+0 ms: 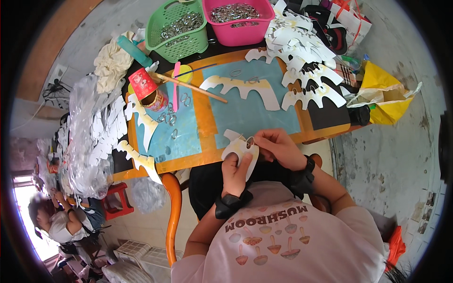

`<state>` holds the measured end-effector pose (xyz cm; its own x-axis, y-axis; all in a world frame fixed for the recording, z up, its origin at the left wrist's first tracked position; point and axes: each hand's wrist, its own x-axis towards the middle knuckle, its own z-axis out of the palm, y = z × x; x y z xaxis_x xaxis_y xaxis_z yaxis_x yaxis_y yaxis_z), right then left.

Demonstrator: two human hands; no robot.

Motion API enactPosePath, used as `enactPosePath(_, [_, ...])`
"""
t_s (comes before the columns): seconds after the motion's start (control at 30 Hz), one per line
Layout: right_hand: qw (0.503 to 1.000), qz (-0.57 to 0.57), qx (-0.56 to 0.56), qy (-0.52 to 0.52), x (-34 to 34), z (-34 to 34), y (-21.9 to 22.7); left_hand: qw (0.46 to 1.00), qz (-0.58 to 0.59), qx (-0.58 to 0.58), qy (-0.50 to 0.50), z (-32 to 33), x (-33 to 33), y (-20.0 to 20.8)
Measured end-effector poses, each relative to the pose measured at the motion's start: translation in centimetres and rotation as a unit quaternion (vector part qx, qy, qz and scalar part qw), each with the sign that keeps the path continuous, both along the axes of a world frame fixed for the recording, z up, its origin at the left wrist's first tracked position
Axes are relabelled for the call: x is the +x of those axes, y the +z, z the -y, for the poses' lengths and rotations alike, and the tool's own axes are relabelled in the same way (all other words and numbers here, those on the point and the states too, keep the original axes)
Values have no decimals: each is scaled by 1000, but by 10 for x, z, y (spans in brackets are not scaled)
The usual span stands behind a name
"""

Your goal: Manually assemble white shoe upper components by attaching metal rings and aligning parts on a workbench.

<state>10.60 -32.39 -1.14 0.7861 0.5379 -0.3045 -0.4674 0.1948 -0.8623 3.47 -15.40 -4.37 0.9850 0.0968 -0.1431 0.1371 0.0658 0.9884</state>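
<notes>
My left hand (pixel 234 173) is closed on a white cut-out piece (pixel 232 150) with yellowish smears, held over the table's near edge. My right hand (pixel 282 148) pinches a thin metal ring (pixel 250 140) at the right side of that piece. Beyond my hands, a scalloped white strip (pixel 245 89) with yellowish smears and a few rings at its edge lies on a blue mat (pixel 250 118). To the left, several loose metal rings (pixel 169 117) lie beside a red patterned can (pixel 153 101). A wooden stick (pixel 193 88) slants across the table from near the can.
A green basket (pixel 163 45) and a pink basket (pixel 238 35) hold many metal rings at the back. Ringed white strips (pixel 304 52) are piled at the right. A pink spatula (pixel 176 87) lies near the can; plastic bags (pixel 87 137) stand left. Another person (pixel 61 219) sits far left.
</notes>
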Motion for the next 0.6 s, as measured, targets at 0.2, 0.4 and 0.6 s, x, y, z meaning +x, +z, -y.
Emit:
enactPosePath(0.2, [969, 179, -169, -26, 31, 18, -10, 995, 53, 66, -57, 2, 0, 8])
enactPosePath(0.4, [851, 353, -354, -164, 47, 33, -6, 976, 18, 218, 22, -3, -7, 24])
enactPosePath(0.6, [810, 468, -340, -94, 28, 33, -13, 999, 9, 21, 48, -4, 2, 30])
